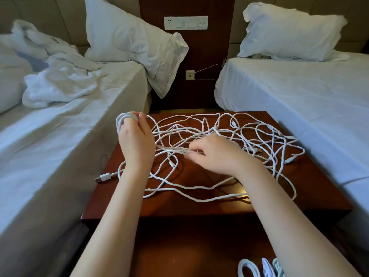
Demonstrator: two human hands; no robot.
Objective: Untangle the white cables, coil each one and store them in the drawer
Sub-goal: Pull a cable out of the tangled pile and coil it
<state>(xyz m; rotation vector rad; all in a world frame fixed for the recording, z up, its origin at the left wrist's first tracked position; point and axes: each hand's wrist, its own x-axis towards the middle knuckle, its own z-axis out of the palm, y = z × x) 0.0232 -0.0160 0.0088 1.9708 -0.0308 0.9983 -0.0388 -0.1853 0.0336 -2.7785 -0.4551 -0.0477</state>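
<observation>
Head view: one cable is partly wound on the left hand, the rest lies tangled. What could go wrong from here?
1. The right hand seems to pinch several strands at once; pulling could tighten the tangle rather than free one cable.
2. The USB plug lies at the nightstand edge; tension may drag it off or snag it.
3. The coil around the left hand fingers looks loose and might slip off.

You're in a hotel-style bedroom | twin beds (299,92) left and right | nightstand (199,204) between | wall sockets (185,23) far.
</observation>
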